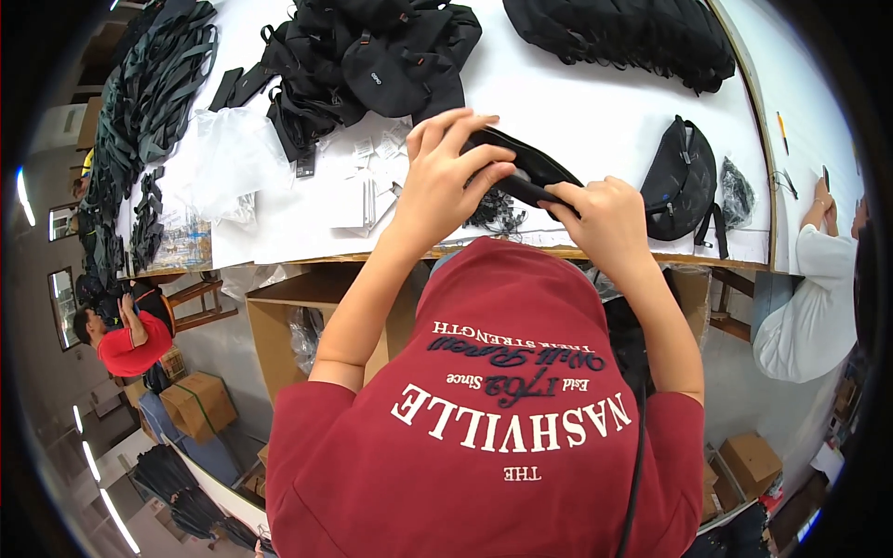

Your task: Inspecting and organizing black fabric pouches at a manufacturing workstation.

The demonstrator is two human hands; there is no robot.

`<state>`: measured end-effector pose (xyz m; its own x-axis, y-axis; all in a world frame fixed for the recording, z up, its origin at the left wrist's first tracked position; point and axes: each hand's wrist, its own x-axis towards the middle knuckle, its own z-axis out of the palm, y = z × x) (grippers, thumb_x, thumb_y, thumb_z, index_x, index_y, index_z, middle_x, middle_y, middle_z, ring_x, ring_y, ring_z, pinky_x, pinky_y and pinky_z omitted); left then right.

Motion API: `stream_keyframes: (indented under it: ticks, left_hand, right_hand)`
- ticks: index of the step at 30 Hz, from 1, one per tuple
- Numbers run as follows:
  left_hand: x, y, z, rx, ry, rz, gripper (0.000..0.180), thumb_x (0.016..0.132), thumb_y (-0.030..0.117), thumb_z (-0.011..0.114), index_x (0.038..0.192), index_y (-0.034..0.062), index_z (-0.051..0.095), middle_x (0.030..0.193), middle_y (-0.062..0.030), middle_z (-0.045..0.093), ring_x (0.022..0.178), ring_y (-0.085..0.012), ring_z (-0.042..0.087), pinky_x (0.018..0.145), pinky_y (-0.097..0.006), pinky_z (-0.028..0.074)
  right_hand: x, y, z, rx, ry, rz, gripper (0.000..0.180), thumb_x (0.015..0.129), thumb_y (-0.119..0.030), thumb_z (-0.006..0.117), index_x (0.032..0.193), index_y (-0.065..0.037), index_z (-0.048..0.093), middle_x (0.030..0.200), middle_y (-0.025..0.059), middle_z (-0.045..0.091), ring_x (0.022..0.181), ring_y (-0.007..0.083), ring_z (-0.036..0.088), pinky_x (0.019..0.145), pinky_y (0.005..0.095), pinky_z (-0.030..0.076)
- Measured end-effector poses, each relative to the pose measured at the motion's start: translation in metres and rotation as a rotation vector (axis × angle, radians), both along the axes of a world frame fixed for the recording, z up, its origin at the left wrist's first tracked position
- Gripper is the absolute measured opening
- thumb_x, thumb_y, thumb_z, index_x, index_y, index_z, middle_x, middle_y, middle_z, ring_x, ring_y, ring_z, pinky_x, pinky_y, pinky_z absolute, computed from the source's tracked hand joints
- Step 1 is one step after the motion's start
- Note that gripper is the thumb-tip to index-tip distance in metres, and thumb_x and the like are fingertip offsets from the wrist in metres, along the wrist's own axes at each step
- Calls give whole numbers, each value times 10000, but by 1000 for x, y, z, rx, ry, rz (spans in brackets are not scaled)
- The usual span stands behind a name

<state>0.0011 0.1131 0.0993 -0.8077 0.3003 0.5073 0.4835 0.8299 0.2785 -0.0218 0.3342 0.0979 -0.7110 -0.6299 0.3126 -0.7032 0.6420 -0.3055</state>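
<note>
Just over the table's near edge, a small black bag [538, 166] is held between my two hands, its long opening spread and its dark inside partly showing. My left hand [451, 172] has its fingers bent over the bag's left end. At the other end my right hand [605, 219] pinches the rim between thumb and fingers. A finished-looking black waist pack [682, 181] lies to the right, apart from my hands. Beyond my left hand rises a heap of black bags [391, 70]. White paper tags [358, 200] lie left of my left wrist.
Bundled black straps [153, 84] cover the far left, beside clear plastic bags [233, 163]. More black pieces [633, 33] are stacked at the far right. A cardboard box [298, 312] stands below the table edge. People sit left [130, 344] and right [814, 307].
</note>
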Motion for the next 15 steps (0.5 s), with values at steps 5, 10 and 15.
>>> stream_keyframes:
  ticks: [5, 10, 15]
  left_hand:
    - [-1, -15, -28, 948, -182, 208, 782, 792, 360, 722, 1377, 82, 282, 1366, -65, 372, 1236, -213, 386, 1026, -364, 334]
    - [16, 7, -54, 1889, -677, -148, 380, 874, 255, 647, 1191, 80, 531, 1137, -35, 604, 1074, -166, 564, 955, -331, 437]
    - [11, 17, -35, 1860, -536, 48, 233, 887, 134, 621, 1109, 75, 582, 1042, -19, 640, 982, -153, 605, 876, -312, 488]
  right_hand:
    - [3, -9, 30, -141, -40, -59, 144, 723, -221, 730, 825, -122, 708, 501, 54, 531, 447, 204, 472, 502, 313, 366]
    - [14, -23, 26, -322, -145, -49, 185, 690, -203, 763, 837, -99, 720, 560, 50, 594, 436, 180, 463, 494, 296, 354]
    - [18, -28, 14, -306, -32, -87, 203, 711, -229, 763, 856, -94, 721, 537, 41, 570, 422, 177, 442, 486, 282, 344]
